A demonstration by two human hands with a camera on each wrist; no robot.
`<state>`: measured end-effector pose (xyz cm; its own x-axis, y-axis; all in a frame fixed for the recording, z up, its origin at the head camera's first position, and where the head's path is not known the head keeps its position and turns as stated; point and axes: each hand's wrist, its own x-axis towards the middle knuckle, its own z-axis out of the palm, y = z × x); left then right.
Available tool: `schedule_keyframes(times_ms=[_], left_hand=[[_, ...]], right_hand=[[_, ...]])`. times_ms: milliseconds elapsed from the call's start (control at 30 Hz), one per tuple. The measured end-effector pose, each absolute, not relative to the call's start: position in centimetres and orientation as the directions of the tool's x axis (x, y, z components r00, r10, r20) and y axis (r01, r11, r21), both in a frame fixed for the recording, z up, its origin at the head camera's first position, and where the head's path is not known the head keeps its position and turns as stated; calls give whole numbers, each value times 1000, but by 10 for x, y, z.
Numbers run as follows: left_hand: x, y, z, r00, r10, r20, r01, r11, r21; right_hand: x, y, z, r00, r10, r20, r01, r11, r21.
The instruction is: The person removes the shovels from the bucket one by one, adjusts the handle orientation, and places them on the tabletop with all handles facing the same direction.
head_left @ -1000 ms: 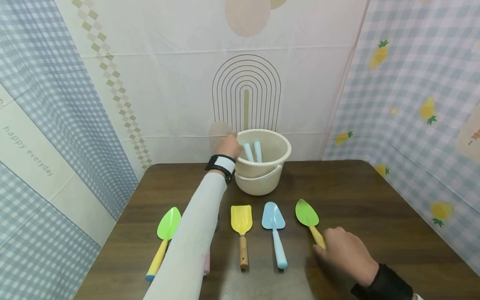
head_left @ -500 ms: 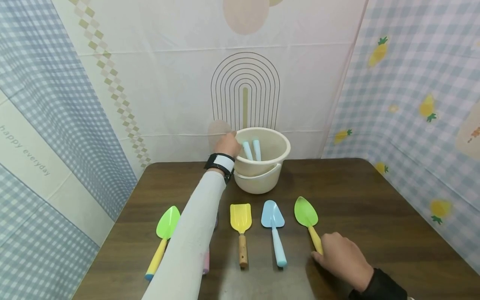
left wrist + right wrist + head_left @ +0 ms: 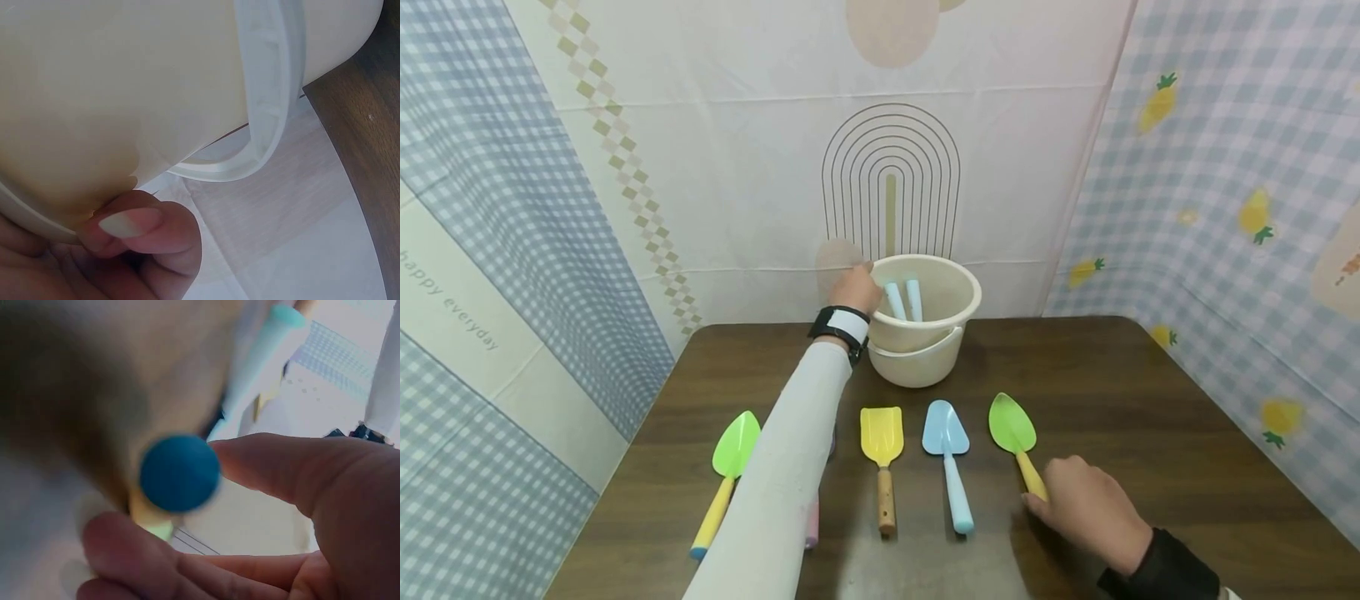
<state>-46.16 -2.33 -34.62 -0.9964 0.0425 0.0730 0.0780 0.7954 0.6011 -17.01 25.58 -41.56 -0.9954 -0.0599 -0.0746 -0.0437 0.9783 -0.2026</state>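
Note:
At the back of the table, my left hand grips the left rim of a cream bucket. Thumb and fingertips pinch that rim in the left wrist view, close to the bucket's pale handle. Two light-blue handles stick up inside the bucket. My right hand holds the yellow handle of a green trowel, whose blade points away from me on the table. The right wrist view shows the handle's blue end cap between thumb and fingers.
Left of the held trowel lie a light-blue trowel and a yellow shovel with a wooden handle. Another green trowel is at the left. My left forearm mostly covers a pink-handled tool. Cloth hangs behind the table.
The head view has shifted slightly. My right hand has moved only a little around the green trowel's handle, and my left hand stays on the bucket's rim.

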Motion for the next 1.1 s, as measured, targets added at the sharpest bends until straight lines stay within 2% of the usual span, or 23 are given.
schedule_keyframes(times_ms=[267, 600, 900, 1100], left_hand=[[-465, -24, -345, -997, 33, 74, 71, 797, 600], [-466, -23, -348, -998, 32, 60, 63, 778, 625], [-468, -21, -347, -997, 45, 63, 74, 805, 589], [-467, -24, -347, -998, 43, 53, 66, 807, 587]], right_hand=[[-200, 262, -369, -992, -122, -7, -119, 972, -204], [-271, 252, -300, -928, -359, 102, -372, 877, -303], [-350, 226, -264, -898, -429, 99, -434, 825, -363], [-394, 200, -255, -894, -446, 30, -430, 840, -330]])
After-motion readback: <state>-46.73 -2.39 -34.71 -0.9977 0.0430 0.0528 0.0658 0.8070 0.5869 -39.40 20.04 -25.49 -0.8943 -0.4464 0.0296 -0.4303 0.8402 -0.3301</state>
